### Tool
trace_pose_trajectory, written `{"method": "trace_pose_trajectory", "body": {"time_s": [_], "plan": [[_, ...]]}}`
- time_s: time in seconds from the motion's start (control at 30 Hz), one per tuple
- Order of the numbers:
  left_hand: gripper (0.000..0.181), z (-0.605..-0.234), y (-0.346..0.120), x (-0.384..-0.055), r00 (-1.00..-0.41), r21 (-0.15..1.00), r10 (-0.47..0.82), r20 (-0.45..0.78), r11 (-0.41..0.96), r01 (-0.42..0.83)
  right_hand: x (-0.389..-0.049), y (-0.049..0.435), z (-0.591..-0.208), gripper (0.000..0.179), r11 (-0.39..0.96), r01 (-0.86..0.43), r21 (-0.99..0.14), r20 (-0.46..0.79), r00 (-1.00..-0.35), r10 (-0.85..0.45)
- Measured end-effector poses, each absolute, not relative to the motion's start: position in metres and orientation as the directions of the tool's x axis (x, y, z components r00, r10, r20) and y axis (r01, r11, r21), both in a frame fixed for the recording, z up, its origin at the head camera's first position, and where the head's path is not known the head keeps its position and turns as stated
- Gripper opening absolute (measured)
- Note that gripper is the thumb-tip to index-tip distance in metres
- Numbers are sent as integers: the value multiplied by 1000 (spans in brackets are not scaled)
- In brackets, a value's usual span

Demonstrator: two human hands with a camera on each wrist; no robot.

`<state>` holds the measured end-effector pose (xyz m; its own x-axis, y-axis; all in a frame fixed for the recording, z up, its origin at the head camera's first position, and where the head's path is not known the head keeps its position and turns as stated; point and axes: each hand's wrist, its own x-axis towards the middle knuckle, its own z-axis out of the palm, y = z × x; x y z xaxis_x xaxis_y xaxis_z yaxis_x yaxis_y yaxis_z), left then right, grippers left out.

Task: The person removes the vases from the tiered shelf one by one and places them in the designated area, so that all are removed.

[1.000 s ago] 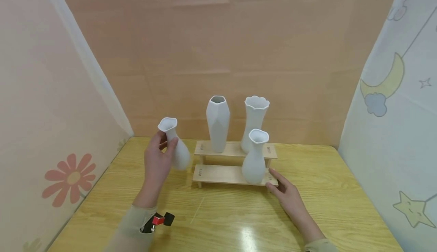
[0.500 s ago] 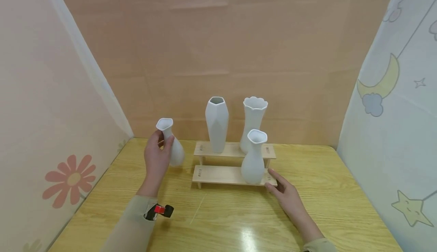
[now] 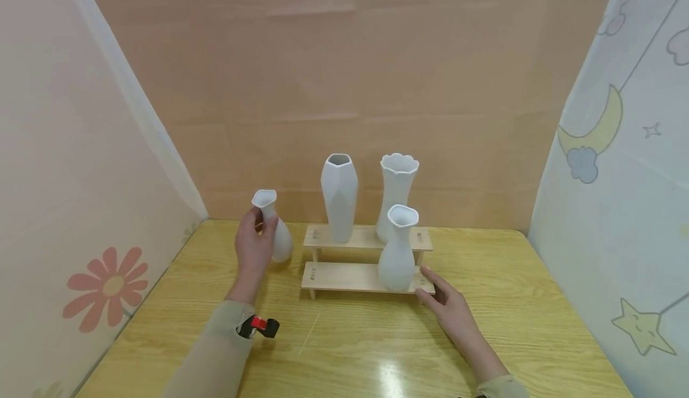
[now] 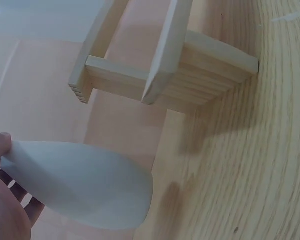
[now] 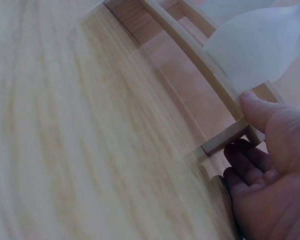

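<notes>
My left hand (image 3: 254,245) pinches a small white vase (image 3: 281,243) by its narrow neck, left of the stand, tilted with its flared mouth to the left. In the left wrist view, the vase's rounded base (image 4: 125,195) is close over the table, beside its shadow. My right hand (image 3: 449,308) grips the right end of a two-tier wooden shelf stand (image 3: 339,276), thumb at the front edge and fingers behind. A matching white vase (image 3: 397,260) stands upright on the lower tier, right next to that hand.
On the upper tier stand a faceted white vase (image 3: 340,197) at left and a scalloped-rim white vase (image 3: 397,185) at right, partly hidden by the lower one. The wood-grain table (image 3: 344,344) is bounded by a peach backdrop (image 3: 323,75) and patterned side cloths.
My left hand has carried its vase slightly farther back, and the forearm reaches farther forward. The right hand keeps its hold on the stand. The head view has shifted a little.
</notes>
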<state>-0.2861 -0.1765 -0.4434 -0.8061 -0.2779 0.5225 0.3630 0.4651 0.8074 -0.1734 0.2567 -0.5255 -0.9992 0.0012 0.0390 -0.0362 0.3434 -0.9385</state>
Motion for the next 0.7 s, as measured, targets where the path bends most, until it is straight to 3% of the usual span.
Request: {"method": "trace_pose_trajectory", "body": {"time_s": [0.7], "plan": [[39, -461, -172, -298, -841, 834, -260, 474, 439, 334, -171, 256, -523, 75, 339, -35, -940, 35, -999, -7]]}}
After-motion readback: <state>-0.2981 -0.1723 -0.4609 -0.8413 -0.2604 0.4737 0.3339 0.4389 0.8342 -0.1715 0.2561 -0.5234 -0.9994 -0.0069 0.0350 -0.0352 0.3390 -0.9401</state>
